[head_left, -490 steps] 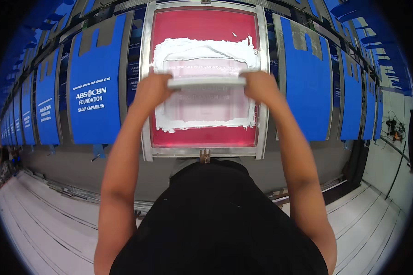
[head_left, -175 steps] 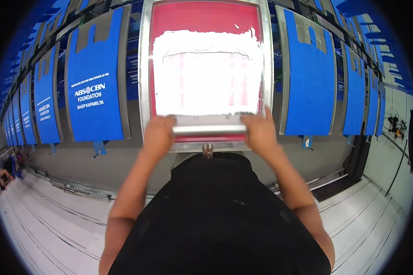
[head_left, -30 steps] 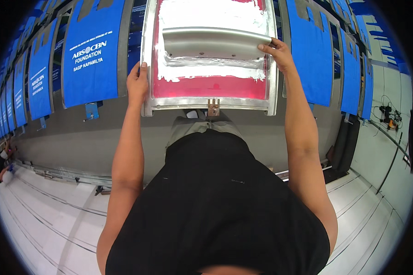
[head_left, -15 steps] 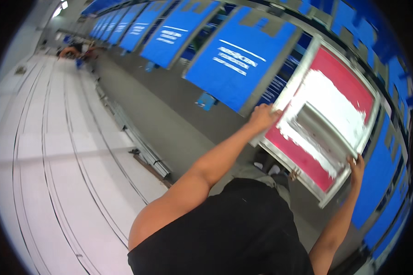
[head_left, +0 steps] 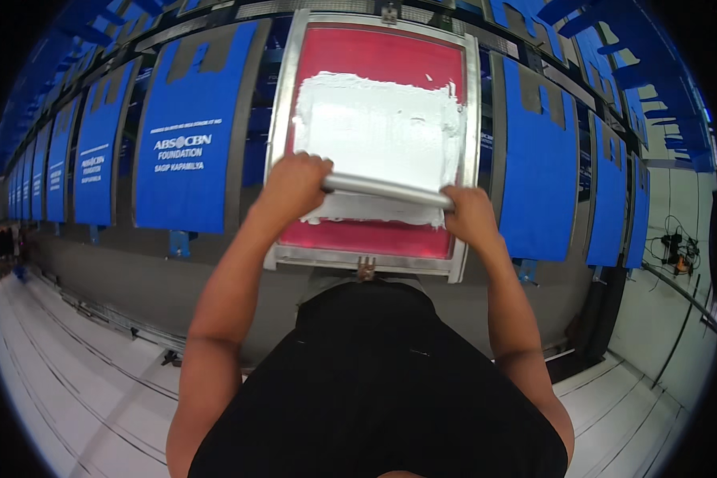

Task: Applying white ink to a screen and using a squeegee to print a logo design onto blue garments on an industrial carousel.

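A silver-framed printing screen lies directly in front of me, its red mesh showing at the far and near ends. White ink covers the middle of the mesh with ragged edges. Across the nearer part of the ink runs a grey squeegee, slightly tilted down to the right. My left hand is closed around its left end, and my right hand around its right end. The squeegee's lower edge is hidden. A small metal clamp sits at the screen's near edge.
Blue printed bag-shaped fabric pieces lie on grey boards to the left, and plain blue pieces lie to the right. More blue fabric hangs above. Cables lie on the pale floor at the far right.
My view has turned, so the screen now lies straight ahead rather than tilted at the right. My hands have moved from the screen's sides onto the squeegee.
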A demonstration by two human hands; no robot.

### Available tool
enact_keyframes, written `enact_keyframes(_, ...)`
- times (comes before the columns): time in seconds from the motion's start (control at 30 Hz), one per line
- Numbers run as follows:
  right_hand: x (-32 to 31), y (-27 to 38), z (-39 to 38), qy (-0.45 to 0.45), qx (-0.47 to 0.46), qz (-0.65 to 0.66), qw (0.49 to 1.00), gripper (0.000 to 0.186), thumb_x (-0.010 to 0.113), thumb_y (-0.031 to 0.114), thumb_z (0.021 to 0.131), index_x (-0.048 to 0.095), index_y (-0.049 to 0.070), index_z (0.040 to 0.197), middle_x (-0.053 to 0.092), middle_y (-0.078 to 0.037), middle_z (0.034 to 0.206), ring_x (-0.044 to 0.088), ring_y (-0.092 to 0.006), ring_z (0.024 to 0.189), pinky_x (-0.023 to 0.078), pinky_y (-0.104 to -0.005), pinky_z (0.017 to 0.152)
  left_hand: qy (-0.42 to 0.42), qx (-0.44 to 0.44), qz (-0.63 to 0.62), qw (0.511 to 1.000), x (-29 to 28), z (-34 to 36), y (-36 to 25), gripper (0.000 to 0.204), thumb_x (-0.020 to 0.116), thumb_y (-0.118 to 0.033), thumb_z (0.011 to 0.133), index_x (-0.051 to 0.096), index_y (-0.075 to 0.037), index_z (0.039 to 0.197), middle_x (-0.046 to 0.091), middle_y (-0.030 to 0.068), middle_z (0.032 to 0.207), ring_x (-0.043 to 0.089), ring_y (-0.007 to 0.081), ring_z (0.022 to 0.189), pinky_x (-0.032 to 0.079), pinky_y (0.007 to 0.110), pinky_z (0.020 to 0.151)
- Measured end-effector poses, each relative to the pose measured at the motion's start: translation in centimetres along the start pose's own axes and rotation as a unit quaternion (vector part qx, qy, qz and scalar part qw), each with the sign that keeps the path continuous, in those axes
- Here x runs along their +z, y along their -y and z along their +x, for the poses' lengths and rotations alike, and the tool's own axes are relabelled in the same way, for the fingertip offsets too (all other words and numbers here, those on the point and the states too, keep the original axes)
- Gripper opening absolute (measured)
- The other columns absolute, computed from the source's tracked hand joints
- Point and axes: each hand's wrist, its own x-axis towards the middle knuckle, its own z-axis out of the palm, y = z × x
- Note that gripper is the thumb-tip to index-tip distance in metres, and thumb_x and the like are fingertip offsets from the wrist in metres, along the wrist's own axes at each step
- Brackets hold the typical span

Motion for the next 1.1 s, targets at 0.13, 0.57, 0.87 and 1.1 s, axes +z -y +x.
enact_keyframes(0.13,-2.5,-3.5,8.5,-0.11,-0.047,-0.028,0.992,0.033,0.061,0.005,0.064,0.065,0.004,0.097,0.065,-0.018,0.082,0.061,-0.0386,0.081,0.047,-0.0486,0.078,-0.072,-0.031,0.01,0.997,0.1,7.8,3.3,0.022,0.069,-0.007,0.067,0.064,-0.004,0.089,0.064,0.0138,0.086,0.062,0.0328,0.089,0.05,0.044,0.077)
enact_keyframes(0.57,0.8,0.9,-1.0,-0.06,-0.045,0.013,0.997,0.035,0.061,0.001,0.062,0.058,0.004,0.097,0.061,-0.014,0.09,0.058,-0.0351,0.091,0.041,-0.0465,0.09,0.012,-0.082,-0.007,0.997,2.2,-3.7,-2.3,0.032,0.073,-0.009,0.06,0.06,-0.006,0.089,0.06,0.0101,0.086,0.057,0.0298,0.088,0.044,0.042,0.079)
enact_keyframes(0.87,3.4,2.8,-2.6,0.066,0.042,-0.007,0.997,0.037,0.066,0.002,0.057,0.064,0.006,0.094,0.065,-0.012,0.089,0.059,-0.0348,0.089,0.045,-0.046,0.089,0.007,-0.093,-0.076,0.993,5.6,-6.7,-2.1,0.037,0.072,-0.003,0.055,0.064,-0.005,0.09,0.064,0.0119,0.089,0.06,0.0322,0.088,0.048,0.043,0.08)
enact_keyframes(1.1,3.5,1.4,1.9,-0.034,0.027,-0.047,0.998,0.033,0.069,0.005,0.057,0.065,0.009,0.09,0.066,-0.01,0.084,0.063,-0.0295,0.083,0.035,-0.0541,0.102,-0.029,-0.106,-0.06,0.992,5.9,-2.6,-0.7,0.035,0.072,-0.007,0.057,0.066,-0.008,0.092,0.065,0.0125,0.092,0.061,0.0314,0.091,0.049,0.042,0.082)
